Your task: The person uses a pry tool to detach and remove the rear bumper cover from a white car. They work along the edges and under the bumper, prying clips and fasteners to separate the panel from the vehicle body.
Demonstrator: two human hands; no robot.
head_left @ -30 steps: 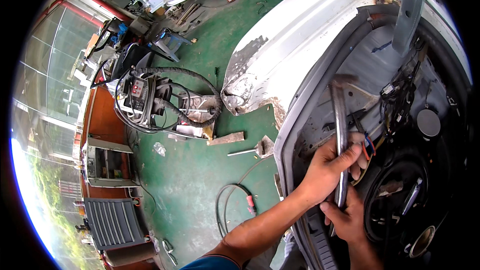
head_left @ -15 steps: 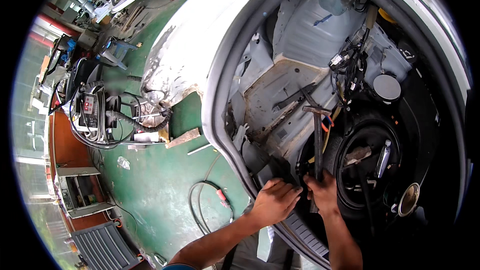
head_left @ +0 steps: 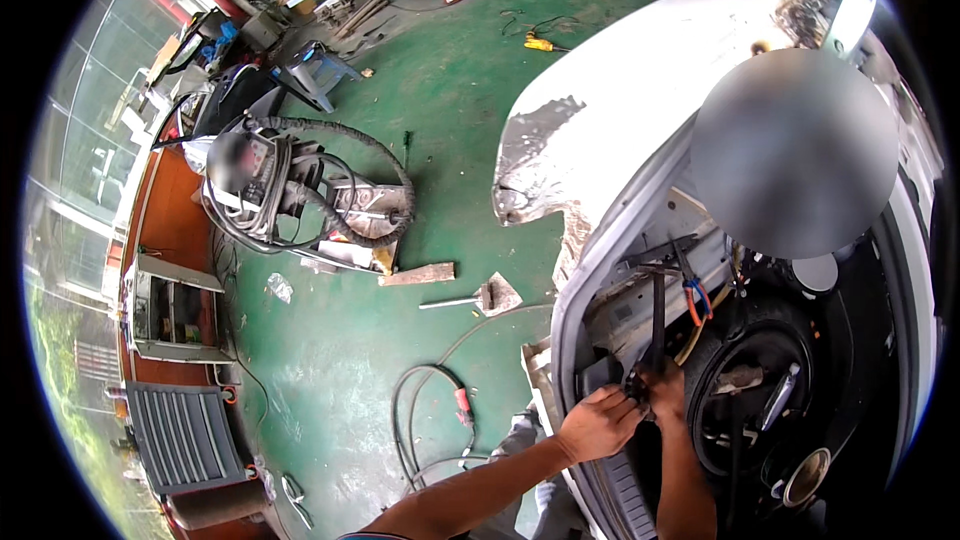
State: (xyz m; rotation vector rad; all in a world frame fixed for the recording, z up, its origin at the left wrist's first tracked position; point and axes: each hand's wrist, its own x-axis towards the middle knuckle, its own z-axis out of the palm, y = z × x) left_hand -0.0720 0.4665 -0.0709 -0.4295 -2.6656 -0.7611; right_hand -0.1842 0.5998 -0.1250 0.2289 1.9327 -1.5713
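My right hand (head_left: 666, 395) is closed round the lower handle of a hammer (head_left: 657, 315), whose head points away from me inside the car's open trunk. Close beside it on the left, my left hand (head_left: 603, 424) has its fingers curled and pressed together by a small dark part at the trunk's edge. What those fingers hold, if anything, is hidden. Pliers (head_left: 692, 288) with red and blue handles lie just right of the hammer's head. To the right of my hands is a dark spare wheel well (head_left: 707, 410) with a silver bottle (head_left: 781, 397) in it.
A rubber-lined trunk rim (head_left: 568, 340) curves left of my hands. A round tin (head_left: 807, 477) sits at the lower right. On the green floor lie a cable with a red grip (head_left: 463, 406) and a wood block (head_left: 417, 274), near a hose-wrapped machine (head_left: 300, 190). A blurred patch covers the upper trunk.
The view has swung left, so the car sits further right in the picture and more floor shows. My right hand still grips the hammer, with my left hand closer against it.
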